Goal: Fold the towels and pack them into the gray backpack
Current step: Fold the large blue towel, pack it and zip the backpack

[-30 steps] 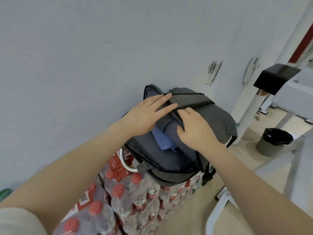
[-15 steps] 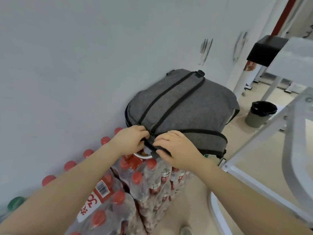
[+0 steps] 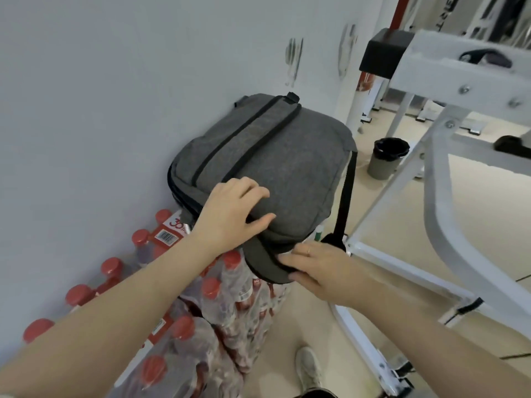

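Gray backpack [image 3: 287,168] hides its contents; left hand [image 3: 230,222] presses fingers spread, right hand [image 3: 319,268] pinches its edge.

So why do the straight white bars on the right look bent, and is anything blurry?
Head view: the wide-angle lens bows the white metal frame near the edge; light is soft and even, without glare; the gray fabric backpack is fairly sharp, the red-capped plastic bottles at the bottom smeared.
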